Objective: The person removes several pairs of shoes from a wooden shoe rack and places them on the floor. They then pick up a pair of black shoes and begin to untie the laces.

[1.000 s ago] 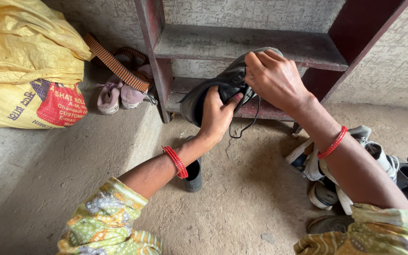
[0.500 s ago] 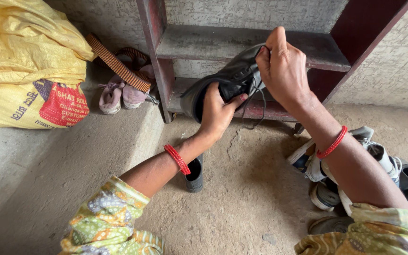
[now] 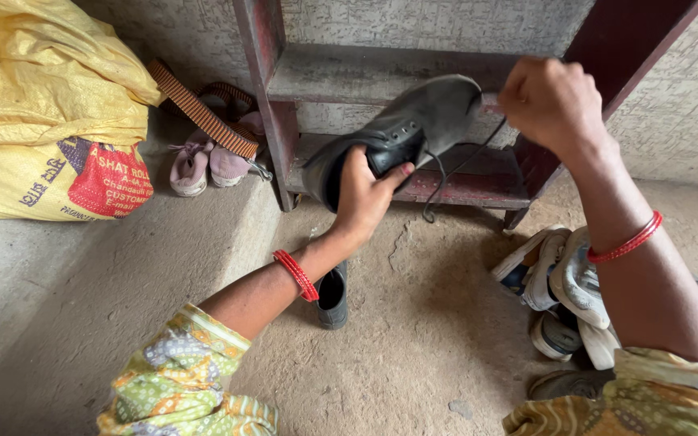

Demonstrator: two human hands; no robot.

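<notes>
My left hand (image 3: 365, 194) grips a black lace-up shoe (image 3: 414, 125) by its opening, holding it up in front of the dark red shelf rack (image 3: 414, 73). Out to the right, my right hand (image 3: 555, 101) is closed on the shoe's black lace (image 3: 466, 161), which stretches taut from the eyelets to my fist. A loose loop of lace hangs below the shoe. Both wrists wear red bangles.
A second black shoe (image 3: 331, 297) stands on the dirt floor under my left forearm. A pile of white and black shoes (image 3: 567, 295) lies at right. Pink small shoes (image 3: 208, 161) and a striped strap sit on a concrete ledge beside a yellow sack (image 3: 42, 105).
My right hand has moved from on top of the shoe out to the right, drawing the lace taut. The shoe's toe is now uncovered and my left hand keeps its hold.
</notes>
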